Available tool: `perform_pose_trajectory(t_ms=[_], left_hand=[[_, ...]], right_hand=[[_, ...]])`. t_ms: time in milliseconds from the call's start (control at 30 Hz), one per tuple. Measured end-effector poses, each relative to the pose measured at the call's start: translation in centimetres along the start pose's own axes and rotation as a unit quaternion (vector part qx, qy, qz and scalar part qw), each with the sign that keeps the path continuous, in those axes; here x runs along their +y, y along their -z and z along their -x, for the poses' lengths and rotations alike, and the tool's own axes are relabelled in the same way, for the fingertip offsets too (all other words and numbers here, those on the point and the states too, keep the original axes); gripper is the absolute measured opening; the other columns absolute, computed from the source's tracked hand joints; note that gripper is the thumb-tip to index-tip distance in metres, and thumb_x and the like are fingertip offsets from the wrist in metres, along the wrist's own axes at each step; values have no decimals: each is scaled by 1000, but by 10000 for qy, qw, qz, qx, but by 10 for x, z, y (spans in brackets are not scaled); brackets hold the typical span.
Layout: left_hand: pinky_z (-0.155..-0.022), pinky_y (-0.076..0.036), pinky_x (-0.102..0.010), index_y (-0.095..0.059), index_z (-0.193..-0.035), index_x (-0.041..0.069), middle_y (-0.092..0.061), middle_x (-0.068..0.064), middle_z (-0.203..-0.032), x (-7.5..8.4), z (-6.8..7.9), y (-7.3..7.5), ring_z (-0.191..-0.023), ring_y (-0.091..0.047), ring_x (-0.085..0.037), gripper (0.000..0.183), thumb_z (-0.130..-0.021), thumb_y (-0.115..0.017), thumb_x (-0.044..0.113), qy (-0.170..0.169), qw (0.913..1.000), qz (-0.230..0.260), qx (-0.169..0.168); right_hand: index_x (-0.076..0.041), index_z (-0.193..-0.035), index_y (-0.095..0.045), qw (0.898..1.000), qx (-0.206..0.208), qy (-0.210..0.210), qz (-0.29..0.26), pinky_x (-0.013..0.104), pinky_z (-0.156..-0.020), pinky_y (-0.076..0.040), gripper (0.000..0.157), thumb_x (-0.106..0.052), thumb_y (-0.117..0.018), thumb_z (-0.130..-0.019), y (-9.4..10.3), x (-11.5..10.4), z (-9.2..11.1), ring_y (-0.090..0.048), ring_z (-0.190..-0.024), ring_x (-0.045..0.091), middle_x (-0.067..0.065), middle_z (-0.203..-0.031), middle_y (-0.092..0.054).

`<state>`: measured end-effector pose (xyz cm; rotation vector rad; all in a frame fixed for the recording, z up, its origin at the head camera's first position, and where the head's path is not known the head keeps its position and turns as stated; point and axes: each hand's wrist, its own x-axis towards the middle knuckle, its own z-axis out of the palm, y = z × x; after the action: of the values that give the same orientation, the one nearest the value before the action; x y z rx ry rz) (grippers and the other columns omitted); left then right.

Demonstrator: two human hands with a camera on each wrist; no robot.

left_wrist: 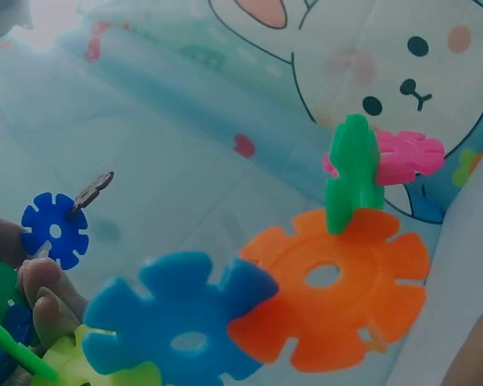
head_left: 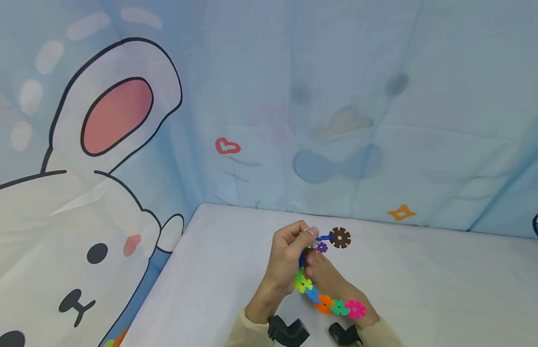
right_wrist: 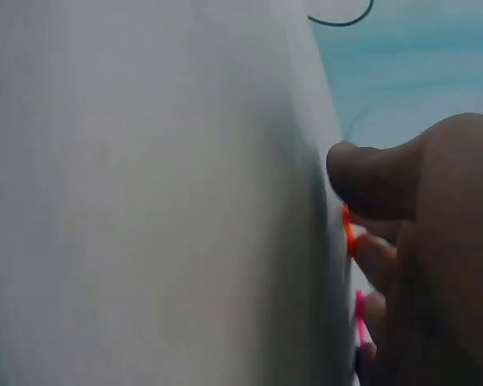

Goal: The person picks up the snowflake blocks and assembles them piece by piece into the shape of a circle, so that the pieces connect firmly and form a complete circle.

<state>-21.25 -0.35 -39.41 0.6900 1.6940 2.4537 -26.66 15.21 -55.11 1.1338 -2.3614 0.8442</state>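
Note:
A bent chain of interlocking plastic snowflake discs (head_left: 324, 304) runs between my hands. It carries pink, green, orange, light blue and yellow discs, and its pink end hangs over the right wrist. My left hand (head_left: 288, 253) pinches the upper part between thumb and fingers, where a white disc partly shows. From there a blue disc (left_wrist: 55, 231) sticks out, bearing a brown disc (head_left: 340, 237). A small purple disc (head_left: 322, 247) sits beneath it. Just under the left thumb, my right hand (head_left: 327, 277) grips the chain with curled fingers; its exact hold is partly hidden.
A white-covered table (head_left: 425, 279) lies under the hands. Behind it hangs a light blue cloth (head_left: 251, 96), with a printed rabbit (head_left: 121, 231) on the left. Black wrist cameras (head_left: 290, 331) are strapped near both cuffs.

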Motion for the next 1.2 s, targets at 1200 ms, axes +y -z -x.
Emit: perform_pose_trajectory(t_ms=[1200], left_hand=[[-38, -44, -18, -68, -120, -10, -54, 1, -59, 8, -2, 17, -36, -49, -6, 32, -111, -51, 15, -167, 9974, -481, 509]], right_hand=[[-4, -113, -81, 9639, 2034, -1718, 8, 3, -80, -53, 32, 11, -82, -84, 152, -78, -22, -73, -86, -12, 7, -90, -82]])
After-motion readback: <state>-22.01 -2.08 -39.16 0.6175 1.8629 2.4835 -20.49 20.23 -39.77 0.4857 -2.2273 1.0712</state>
